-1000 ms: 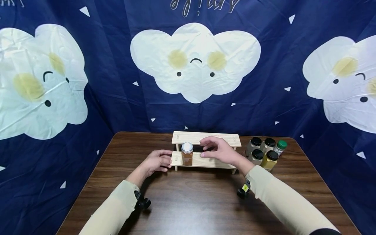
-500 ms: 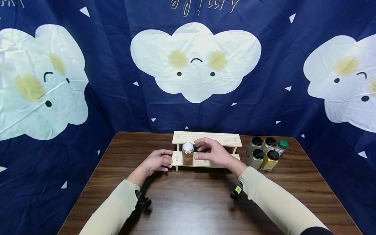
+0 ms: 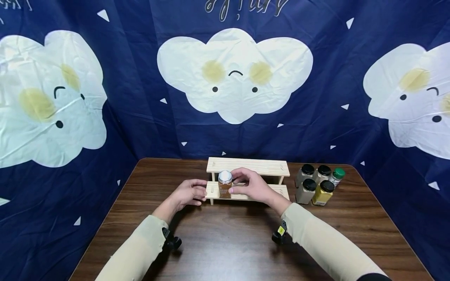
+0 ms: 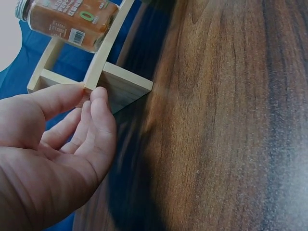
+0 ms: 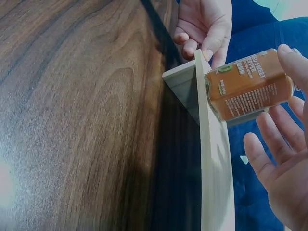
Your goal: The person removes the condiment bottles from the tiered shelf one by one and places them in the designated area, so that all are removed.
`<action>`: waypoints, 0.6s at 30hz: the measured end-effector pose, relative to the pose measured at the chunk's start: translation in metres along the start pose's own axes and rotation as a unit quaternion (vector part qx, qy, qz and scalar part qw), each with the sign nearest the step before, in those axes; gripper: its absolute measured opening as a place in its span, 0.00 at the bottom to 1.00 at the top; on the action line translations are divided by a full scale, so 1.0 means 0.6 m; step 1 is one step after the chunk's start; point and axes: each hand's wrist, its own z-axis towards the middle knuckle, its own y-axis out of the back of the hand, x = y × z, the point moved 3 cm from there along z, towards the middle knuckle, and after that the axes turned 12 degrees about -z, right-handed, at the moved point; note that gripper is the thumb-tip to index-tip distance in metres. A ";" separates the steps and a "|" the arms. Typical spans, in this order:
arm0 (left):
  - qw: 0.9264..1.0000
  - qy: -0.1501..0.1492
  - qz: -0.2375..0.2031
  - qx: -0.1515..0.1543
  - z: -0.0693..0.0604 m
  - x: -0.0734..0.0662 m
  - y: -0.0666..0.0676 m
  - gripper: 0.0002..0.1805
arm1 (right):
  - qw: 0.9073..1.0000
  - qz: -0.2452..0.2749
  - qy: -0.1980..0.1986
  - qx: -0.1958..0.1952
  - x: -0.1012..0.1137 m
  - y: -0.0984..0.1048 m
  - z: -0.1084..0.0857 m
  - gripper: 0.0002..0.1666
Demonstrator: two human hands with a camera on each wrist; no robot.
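Observation:
A two-tier wooden spice rack (image 3: 260, 191) stands at the back of the table. On the left part of its lower tier an orange-brown spice jar (image 3: 225, 190) with a silvery lid stands upright; its label (image 5: 252, 67) reads partly "sweet pepper". My left hand (image 3: 191, 192) pinches the left end of that tier between thumb and fingertips, as the left wrist view shows. My right hand (image 3: 251, 185) is cupped at the jar's right side. Its thumb (image 5: 293, 65) overlaps the jar's upper part, and its fingers are loosely bent and spread; whether they press the glass is unclear.
Right of the rack stands a group of jars: a yellow jar (image 3: 322, 194) with a black lid, a green-lidded jar (image 3: 337, 176) and several black-lidded ones, among them a greyish jar (image 3: 306, 192). A blue cloth (image 3: 232, 136) with clouds hangs behind the table (image 3: 225, 242).
My right hand has moved left along the rack until thumb and fingers came around the jar's right side. My left hand, the jar and the rack have stayed in place.

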 end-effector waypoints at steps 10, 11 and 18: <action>1.000 -0.001 -0.004 -0.010 -0.002 0.001 -0.002 0.30 | 1.000 0.001 0.002 -0.017 -0.003 -0.010 0.006 0.29; 1.000 -0.001 -0.005 -0.011 -0.002 0.000 -0.002 0.30 | 1.000 0.001 0.006 -0.019 -0.002 -0.010 0.007 0.28; 1.000 -0.006 -0.003 0.000 -0.001 0.001 -0.001 0.31 | 1.000 0.009 0.000 -0.021 0.002 -0.011 0.011 0.25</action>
